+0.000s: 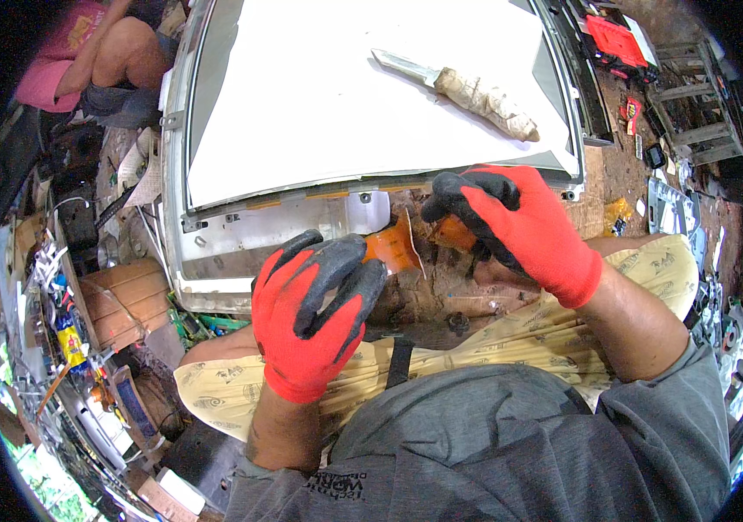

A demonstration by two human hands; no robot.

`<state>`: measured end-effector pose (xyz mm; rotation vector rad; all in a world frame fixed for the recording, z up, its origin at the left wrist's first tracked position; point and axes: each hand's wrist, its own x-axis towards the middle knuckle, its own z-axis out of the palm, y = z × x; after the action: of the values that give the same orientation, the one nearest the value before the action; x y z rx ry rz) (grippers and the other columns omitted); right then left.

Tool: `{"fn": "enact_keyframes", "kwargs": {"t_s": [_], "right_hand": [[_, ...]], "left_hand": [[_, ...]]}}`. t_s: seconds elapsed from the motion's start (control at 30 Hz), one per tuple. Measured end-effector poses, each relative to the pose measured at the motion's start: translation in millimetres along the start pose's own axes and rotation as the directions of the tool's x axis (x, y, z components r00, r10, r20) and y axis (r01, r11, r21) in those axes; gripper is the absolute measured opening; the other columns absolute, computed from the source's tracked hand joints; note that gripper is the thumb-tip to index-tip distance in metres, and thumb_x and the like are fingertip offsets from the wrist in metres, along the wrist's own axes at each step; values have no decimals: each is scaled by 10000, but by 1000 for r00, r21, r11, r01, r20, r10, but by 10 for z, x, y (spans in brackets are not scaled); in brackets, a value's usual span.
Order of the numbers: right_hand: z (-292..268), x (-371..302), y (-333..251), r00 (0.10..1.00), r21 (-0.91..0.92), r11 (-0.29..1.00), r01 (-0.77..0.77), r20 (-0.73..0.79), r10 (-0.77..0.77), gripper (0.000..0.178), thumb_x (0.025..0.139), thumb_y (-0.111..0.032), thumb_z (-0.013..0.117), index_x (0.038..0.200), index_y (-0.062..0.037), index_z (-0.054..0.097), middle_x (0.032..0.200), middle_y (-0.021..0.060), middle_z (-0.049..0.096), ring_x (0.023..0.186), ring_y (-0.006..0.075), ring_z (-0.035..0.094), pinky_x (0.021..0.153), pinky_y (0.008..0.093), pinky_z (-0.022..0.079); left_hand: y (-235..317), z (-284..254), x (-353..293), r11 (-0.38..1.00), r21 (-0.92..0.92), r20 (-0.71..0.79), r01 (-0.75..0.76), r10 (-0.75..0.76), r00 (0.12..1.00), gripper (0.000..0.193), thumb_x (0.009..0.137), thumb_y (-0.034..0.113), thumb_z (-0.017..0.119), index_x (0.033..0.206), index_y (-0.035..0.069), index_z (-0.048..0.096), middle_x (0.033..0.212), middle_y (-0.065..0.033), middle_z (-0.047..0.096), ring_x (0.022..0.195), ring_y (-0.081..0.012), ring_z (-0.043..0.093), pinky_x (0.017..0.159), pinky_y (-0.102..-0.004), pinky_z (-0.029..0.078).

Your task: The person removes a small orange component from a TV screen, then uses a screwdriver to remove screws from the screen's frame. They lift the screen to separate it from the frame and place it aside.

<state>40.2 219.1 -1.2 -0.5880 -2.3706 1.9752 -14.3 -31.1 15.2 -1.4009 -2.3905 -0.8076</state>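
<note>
Your left hand [319, 313] looks pinched on an orange piece [396, 246], just before the framed panel [271, 228]. Your right hand [510, 222] has curled fingers; I can't tell what they grip. Uneven pulling could tear the piece; a jolt could slide the knife [480, 100] off the white sheet [302, 96]. The panel blocks forward reach; a person [123, 61] sits beyond, upper left.

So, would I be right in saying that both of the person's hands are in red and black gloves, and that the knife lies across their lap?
Not quite: the head view shows the knife lying on the white sheet, beyond the hands. The left hand and right hand are indeed gloved in red and black.
</note>
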Motion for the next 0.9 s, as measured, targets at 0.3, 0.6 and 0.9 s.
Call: {"fn": "enact_keyframes", "kwargs": {"t_s": [0.3, 0.6, 0.9], "right_hand": [[7, -39, -170, 899, 21, 971, -237, 384, 211, 300, 790, -215, 758, 992, -9, 677, 816, 51, 669, 682, 113, 625, 648, 278, 521], [74, -22, 67, 966, -225, 941, 251, 121, -229, 237, 750, -235, 750, 903, -66, 687, 817, 112, 652, 745, 274, 645, 681, 365, 510], [70, -74, 27, 957, -222, 935, 277, 145, -250, 244, 729, -247, 761, 870, -64, 680, 843, 128, 651, 815, 313, 640, 736, 382, 508]], "left_hand": [[62, 121, 83, 999, -33, 30, -26, 27, 999, 284, 653, 30, 722, 924, 112, 711, 1092, -107, 658, 985, -317, 623, 886, -475, 501], [153, 256, 114, 76, -724, 426, 685, -733, 531, 289, 877, 3, 620, 1161, -44, 593, 1007, -91, 675, 933, -158, 640, 837, -281, 509], [203, 245, 117, -7, -541, 579, 841, -729, 367, 207, 880, 117, 681, 1024, -31, 667, 935, -44, 674, 789, -82, 609, 703, -215, 495]]}}
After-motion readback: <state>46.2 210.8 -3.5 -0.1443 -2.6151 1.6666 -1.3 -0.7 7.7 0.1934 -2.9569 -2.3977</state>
